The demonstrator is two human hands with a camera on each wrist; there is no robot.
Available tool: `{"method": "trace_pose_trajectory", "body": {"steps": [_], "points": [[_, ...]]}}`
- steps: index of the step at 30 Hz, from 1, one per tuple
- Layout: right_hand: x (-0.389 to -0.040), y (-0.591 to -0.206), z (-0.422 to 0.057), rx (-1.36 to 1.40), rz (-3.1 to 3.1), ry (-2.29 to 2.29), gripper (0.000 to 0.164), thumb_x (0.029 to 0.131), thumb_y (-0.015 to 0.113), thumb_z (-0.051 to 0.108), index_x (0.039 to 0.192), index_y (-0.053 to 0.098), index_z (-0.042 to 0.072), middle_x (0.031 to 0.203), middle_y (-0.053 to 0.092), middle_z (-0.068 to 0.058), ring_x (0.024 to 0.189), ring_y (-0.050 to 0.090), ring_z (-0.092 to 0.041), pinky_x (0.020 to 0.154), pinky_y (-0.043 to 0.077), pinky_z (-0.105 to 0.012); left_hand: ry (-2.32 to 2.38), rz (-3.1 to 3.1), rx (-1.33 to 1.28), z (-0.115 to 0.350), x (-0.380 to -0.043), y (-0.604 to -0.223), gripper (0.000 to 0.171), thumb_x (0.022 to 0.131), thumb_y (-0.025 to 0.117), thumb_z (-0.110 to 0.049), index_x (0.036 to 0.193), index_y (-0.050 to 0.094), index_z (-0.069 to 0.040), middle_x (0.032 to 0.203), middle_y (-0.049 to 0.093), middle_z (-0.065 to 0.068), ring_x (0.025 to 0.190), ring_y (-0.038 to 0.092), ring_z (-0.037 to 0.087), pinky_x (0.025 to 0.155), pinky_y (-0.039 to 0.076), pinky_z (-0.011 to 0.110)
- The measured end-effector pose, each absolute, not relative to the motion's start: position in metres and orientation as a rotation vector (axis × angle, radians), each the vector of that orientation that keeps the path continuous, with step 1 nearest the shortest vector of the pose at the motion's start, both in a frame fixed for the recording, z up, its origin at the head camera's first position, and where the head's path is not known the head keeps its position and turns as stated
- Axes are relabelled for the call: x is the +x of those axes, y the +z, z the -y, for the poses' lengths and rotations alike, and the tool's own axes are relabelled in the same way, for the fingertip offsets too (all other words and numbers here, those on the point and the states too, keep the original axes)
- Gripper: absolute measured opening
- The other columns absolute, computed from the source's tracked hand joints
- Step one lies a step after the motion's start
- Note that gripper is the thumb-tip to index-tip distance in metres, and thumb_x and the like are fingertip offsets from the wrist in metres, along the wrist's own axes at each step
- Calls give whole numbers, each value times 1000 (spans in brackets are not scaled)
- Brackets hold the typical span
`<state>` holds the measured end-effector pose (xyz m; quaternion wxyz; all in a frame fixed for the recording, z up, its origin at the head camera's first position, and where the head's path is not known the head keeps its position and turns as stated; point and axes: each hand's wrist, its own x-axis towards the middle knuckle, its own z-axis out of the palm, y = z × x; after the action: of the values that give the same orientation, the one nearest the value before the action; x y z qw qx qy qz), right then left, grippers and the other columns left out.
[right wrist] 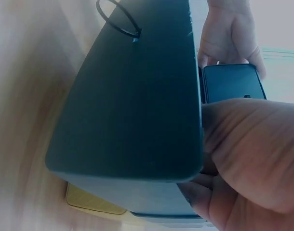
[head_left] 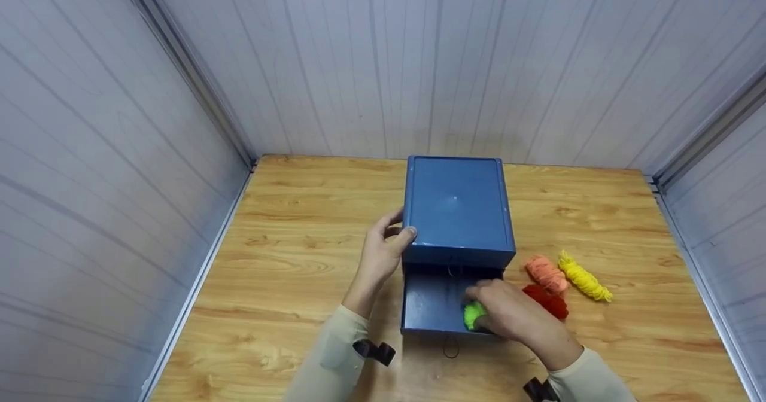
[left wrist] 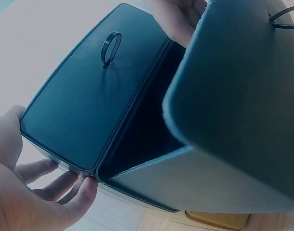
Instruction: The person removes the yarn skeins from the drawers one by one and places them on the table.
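A blue two-drawer cabinet (head_left: 459, 201) stands on the wooden table, with its lower drawer (head_left: 428, 306) pulled out toward me. My left hand (head_left: 381, 249) grips the cabinet's left side near the front, thumb over the top edge and fingers along the side wall. Inside the pulled-out drawer, at its right side, my right hand (head_left: 508, 309) holds a bundle of bright green yarn (head_left: 474, 314); the hand covers part of it. The drawer front (right wrist: 132, 106) hides the yarn in the right wrist view. The upper drawer (left wrist: 94, 91) is closed, with a dark loop handle.
To the right of the cabinet lie a salmon yarn bundle (head_left: 547, 275), a yellow one (head_left: 585, 277) and a dark red one (head_left: 546, 301), the red partly behind my right hand. Another loop handle (head_left: 450, 348) sticks out from the lower drawer's front. Pale ribbed walls enclose the table (head_left: 287, 258).
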<state>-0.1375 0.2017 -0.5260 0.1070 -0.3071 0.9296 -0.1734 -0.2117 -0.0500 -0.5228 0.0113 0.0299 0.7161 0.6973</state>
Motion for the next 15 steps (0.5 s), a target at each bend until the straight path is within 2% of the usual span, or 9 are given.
{"method": "trace_pose_trajectory", "body": {"steps": [9, 15], "points": [[-141, -531, -200, -959, -2710, -444, 23, 80, 83, 17, 101, 73, 16, 94, 64, 3, 77, 52, -13, 67, 47, -32, 2185, -2233, 107, 51, -212, -524, 53, 93, 69, -13, 143, 57, -1, 134, 62, 20, 110, 62, 30, 86, 55, 30], [-140, -534, -203, -986, -2726, -520, 27, 78, 85, 17, 102, 74, 13, 95, 64, 2, 76, 52, -11, 65, 47, -30, 2188, -2223, 111, 50, -211, -524, 55, 94, 68, -14, 146, 55, -1, 136, 61, 18, 111, 62, 27, 87, 56, 30]]}}
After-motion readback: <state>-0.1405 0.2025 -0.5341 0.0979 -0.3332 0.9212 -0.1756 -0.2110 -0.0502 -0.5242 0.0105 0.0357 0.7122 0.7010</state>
